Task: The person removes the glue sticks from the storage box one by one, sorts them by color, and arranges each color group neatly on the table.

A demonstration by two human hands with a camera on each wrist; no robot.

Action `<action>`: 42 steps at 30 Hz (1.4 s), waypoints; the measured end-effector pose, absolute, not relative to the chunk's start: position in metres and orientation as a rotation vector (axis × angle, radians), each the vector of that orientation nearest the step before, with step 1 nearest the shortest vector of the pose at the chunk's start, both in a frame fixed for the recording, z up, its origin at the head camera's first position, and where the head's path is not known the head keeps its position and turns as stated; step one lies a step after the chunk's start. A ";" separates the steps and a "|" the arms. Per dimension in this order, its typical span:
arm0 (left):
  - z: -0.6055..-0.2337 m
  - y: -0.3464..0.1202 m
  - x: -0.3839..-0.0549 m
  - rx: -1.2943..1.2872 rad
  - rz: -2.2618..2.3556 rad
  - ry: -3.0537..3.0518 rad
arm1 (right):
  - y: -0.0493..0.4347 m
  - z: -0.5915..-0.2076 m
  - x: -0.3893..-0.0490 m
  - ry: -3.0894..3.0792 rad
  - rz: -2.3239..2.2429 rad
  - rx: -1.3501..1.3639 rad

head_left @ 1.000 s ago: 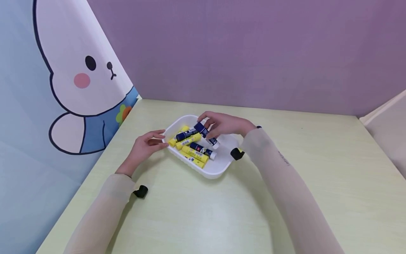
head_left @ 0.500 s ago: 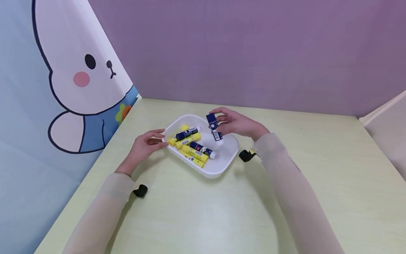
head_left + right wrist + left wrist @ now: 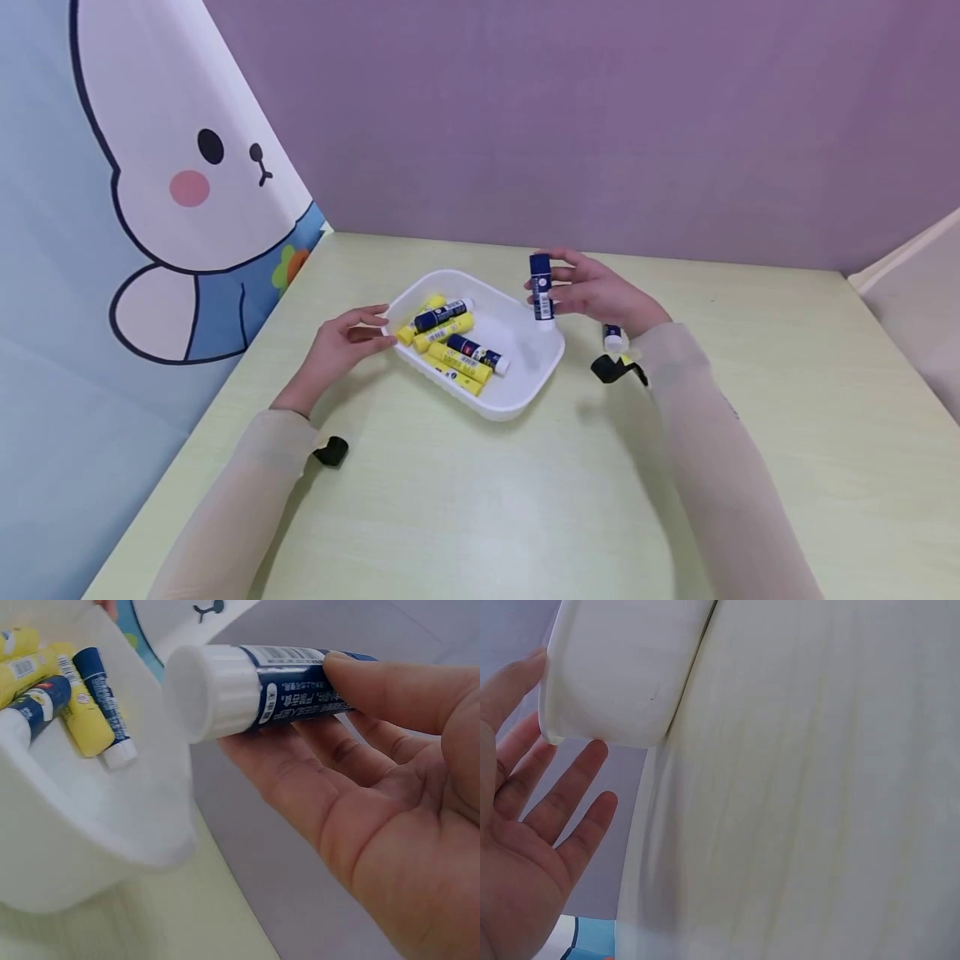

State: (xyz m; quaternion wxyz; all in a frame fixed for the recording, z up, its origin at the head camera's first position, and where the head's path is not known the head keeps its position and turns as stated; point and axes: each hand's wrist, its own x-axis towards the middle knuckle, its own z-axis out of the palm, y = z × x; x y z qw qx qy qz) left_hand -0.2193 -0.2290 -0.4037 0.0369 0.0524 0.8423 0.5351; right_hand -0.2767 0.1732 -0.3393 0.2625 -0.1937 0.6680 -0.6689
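A white plastic tray [image 3: 525, 387] holds several yellow glue sticks [image 3: 459, 364] and two dark blue glue sticks [image 3: 478, 353] with white ends. My left hand [image 3: 341, 350] holds the tray's left corner, thumb and fingertips at its rim; the ring finger and little finger are stretched out in the left wrist view. Above the tray's right end, my right hand [image 3: 600, 292] pinches another dark blue glue stick [image 3: 542, 287] between thumb and fingers. It stands roughly upright, white end down. In the right wrist view that white end [image 3: 202, 694] is close to the tray's rim.
One more blue glue stick [image 3: 612, 337] lies on the pale table [image 3: 465, 500] to the right of the tray, partly hidden by my right wrist. A purple backdrop [image 3: 562, 125] rises behind the table. A rabbit-print cloth [image 3: 172, 242] hangs at the left.
My right hand has lifted the blue glue stick out from the pile and moved right, turning it upright. A glue stick on the table has come into sight. The left hand and tray stay put.
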 end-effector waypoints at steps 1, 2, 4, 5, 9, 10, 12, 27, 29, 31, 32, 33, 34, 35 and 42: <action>-0.404 -0.229 -0.219 0.162 1.644 2.586 | 0.176 -0.339 -0.277 1.798 -1.828 -0.514; -0.404 -0.229 -0.219 0.162 1.645 2.586 | 0.179 -0.339 -0.277 1.793 -1.843 -0.511; -0.404 -0.229 -0.219 0.163 1.648 2.584 | 0.185 -0.340 -0.277 1.781 -1.864 -0.513; -0.404 -0.229 -0.219 0.163 1.648 2.584 | 0.189 -0.341 -0.277 1.775 -1.872 -0.520; -0.404 -0.229 -0.219 0.165 1.649 2.584 | 0.201 -0.346 -0.276 1.757 -1.904 -0.568; -0.404 -0.229 -0.219 0.168 1.649 2.586 | 0.204 -0.347 -0.276 1.746 -1.916 -0.582; -0.404 -0.230 -0.219 0.173 1.652 2.584 | 0.210 -0.350 -0.275 1.708 -1.953 -0.596; -0.403 -0.230 -0.218 0.171 1.676 2.566 | 0.255 -0.366 -0.268 1.209 -2.260 -0.575; -0.404 -0.230 -0.219 0.169 1.676 2.565 | 0.261 -0.368 -0.267 1.168 -2.286 -0.575; -0.404 -0.230 -0.219 0.171 1.677 2.568 | 0.266 -0.372 -0.266 1.126 -2.309 -0.592; -0.404 -0.230 -0.219 0.172 1.678 2.569 | 0.269 -0.373 -0.266 1.116 -2.317 -0.602; -0.404 -0.230 -0.219 0.173 1.677 2.570 | 0.271 -0.375 -0.266 1.101 -2.326 -0.612; -0.404 -0.230 -0.220 0.175 1.678 2.571 | 0.274 -0.376 -0.265 1.099 -2.334 -0.615; -0.404 -0.230 -0.219 0.177 1.679 2.571 | 0.276 -0.378 -0.265 1.094 -2.342 -0.618; -0.404 -0.230 -0.219 0.185 1.698 2.557 | 0.292 -0.387 -0.263 1.094 -2.385 -0.573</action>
